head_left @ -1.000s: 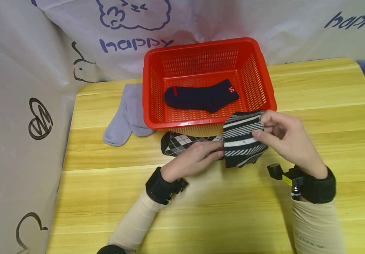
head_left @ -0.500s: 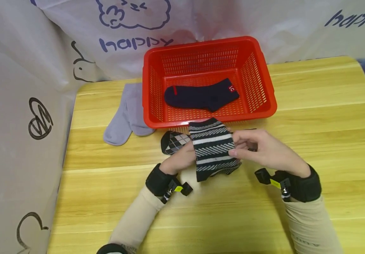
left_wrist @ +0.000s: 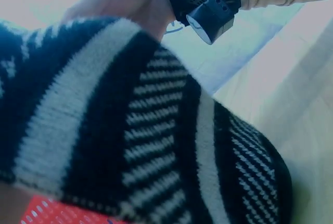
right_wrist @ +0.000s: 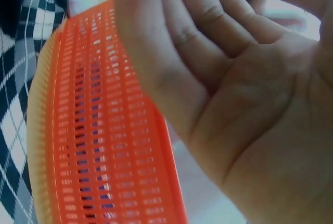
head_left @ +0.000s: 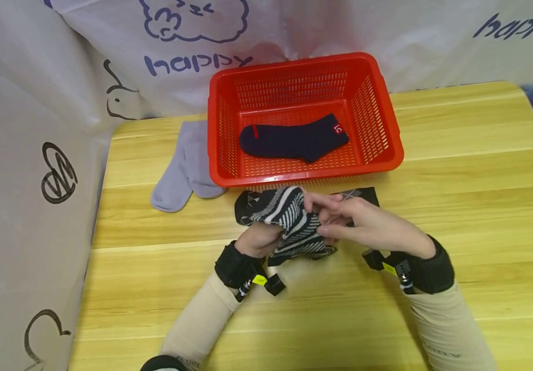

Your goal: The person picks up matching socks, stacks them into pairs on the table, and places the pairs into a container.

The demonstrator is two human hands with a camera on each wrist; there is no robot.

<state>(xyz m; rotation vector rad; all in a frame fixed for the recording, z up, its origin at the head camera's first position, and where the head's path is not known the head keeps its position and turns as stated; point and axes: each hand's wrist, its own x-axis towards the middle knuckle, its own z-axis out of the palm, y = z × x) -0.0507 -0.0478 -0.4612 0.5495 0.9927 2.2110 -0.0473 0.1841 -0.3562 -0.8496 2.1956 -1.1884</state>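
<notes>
A black-and-white striped sock is held bunched above the wooden table between both hands. It drapes over my left hand, hiding the fingers; in the left wrist view the striped sock fills most of the picture. At the sock's right edge, my right hand pinches the fabric with thumb and index finger. Beneath lies an argyle sock, mostly covered, its cuff and toe showing; in the right wrist view the argyle sock stands at the left edge, beyond the palm.
A red plastic basket stands at the back of the table, holding a dark navy sock. Light grey socks lie left of it, partly tucked against its side. A printed white cloth hangs behind.
The striped sock has moved left and crumpled over the left hand. The right hand has travelled left and slightly down with it. Basket and grey socks stay put.
</notes>
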